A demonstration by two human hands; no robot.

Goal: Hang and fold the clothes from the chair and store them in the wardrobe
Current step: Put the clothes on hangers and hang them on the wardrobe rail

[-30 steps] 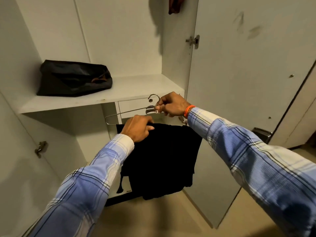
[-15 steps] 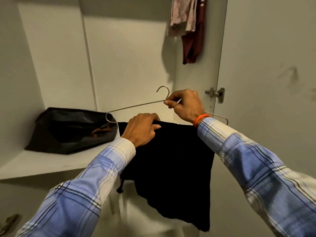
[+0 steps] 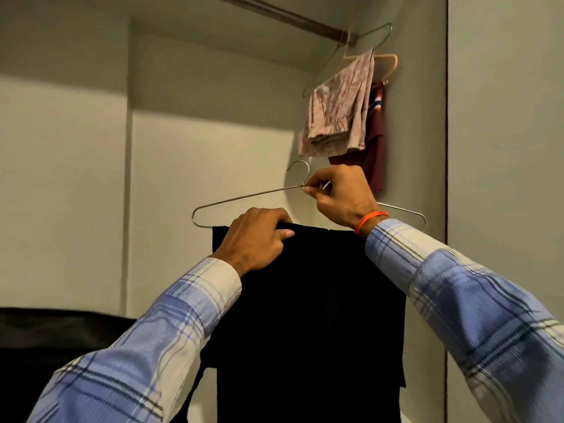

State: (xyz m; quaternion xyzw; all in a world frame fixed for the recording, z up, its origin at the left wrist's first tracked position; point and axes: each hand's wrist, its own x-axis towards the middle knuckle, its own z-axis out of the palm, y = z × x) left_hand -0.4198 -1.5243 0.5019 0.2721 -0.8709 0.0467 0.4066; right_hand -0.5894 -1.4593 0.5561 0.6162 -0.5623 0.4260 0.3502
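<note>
Both arms wear long sleeves of the same checked shirt. The cloth is mostly pale blue, crossed by broad white bands and by thin dark lines that form large squares. A fine ribbed weave shows where the fabric comes close to the camera. The left sleeve ends in a lighter, mostly white cuff at the wrist. The right sleeve ends in a cuff with thin dark stripes. Just past that cuff, an orange band circles the right wrist. Both hands are bare.
</note>
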